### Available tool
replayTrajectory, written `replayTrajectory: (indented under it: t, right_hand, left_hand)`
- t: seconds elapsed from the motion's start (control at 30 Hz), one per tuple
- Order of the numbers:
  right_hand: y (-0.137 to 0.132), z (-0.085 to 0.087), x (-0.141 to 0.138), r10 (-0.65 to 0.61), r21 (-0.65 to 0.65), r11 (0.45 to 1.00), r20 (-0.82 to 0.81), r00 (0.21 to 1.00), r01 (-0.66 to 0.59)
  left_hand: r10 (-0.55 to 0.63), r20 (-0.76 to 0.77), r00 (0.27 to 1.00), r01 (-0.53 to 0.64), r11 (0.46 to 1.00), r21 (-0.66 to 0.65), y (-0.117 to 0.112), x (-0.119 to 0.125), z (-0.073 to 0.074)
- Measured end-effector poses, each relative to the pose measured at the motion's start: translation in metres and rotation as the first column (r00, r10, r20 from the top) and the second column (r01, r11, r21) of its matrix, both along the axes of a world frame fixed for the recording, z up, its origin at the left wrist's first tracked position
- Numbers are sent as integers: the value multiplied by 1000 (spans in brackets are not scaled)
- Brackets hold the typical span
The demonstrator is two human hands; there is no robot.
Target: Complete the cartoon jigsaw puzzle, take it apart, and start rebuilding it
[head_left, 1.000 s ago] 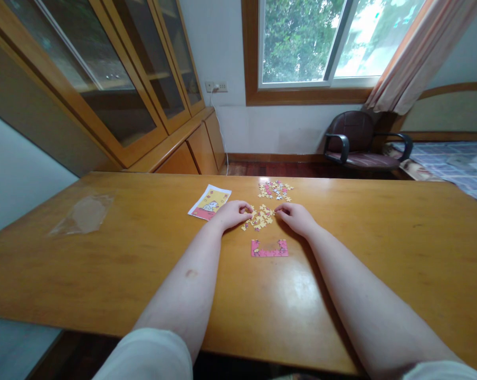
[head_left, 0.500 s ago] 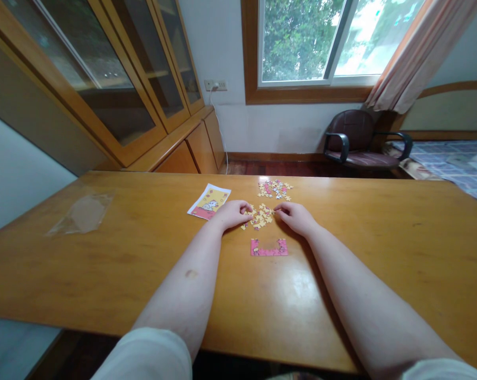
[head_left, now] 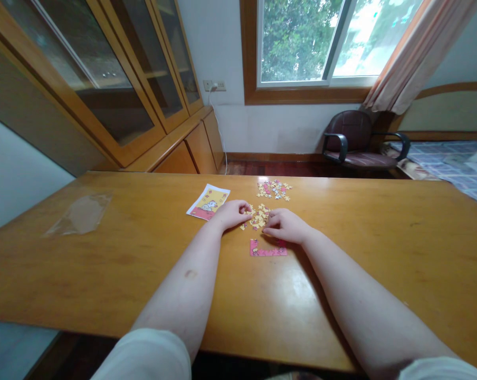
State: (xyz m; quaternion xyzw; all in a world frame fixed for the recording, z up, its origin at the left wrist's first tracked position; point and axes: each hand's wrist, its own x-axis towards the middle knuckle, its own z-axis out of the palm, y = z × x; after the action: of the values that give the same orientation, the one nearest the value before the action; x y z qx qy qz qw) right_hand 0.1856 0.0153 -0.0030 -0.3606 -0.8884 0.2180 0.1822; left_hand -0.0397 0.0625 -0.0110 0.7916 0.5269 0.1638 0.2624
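Note:
My left hand [head_left: 232,213] rests on the wooden table [head_left: 104,264] with its fingers curled, touching the left side of a heap of yellow puzzle pieces [head_left: 257,216]. My right hand [head_left: 285,226] lies between that heap and a joined pink strip of puzzle [head_left: 267,249], fingers bent and pinched low over the strip's upper edge. What either hand holds is too small to make out. A second heap of pink and yellow pieces [head_left: 274,189] lies farther back.
A picture card [head_left: 208,202] lies left of my left hand. A clear plastic bag [head_left: 80,214] lies at the table's left. Glass-door cabinets [head_left: 115,79] stand on the left, a dark armchair [head_left: 355,142] under the window.
My right hand has moved left and toward me, from the right side of the yellow heap down to the pink strip. My left hand has stayed in place.

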Motion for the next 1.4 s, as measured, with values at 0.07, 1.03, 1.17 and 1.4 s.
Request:
replayTrajectory:
  t: [0.07,1.03,1.17,1.4]
  right_hand:
    - [1,-1,2,-28,-23,999,-56,998,27]
    - [15,-19,6,-439,129,885,-86,895,446]
    - [15,-18,4,-441,122,885,-85,894,448]
    - [14,-16,4,-448,92,886,-86,890,455]
  left_hand:
    - [-1,18,1000,0,1000,2,0,0,-1]
    - [-234,44,971,235,971,-30,-9,8,7]
    - [-235,-2,972,235,971,-54,-11,7,10]
    - [-242,-21,970,239,967,-90,-9,7,9]
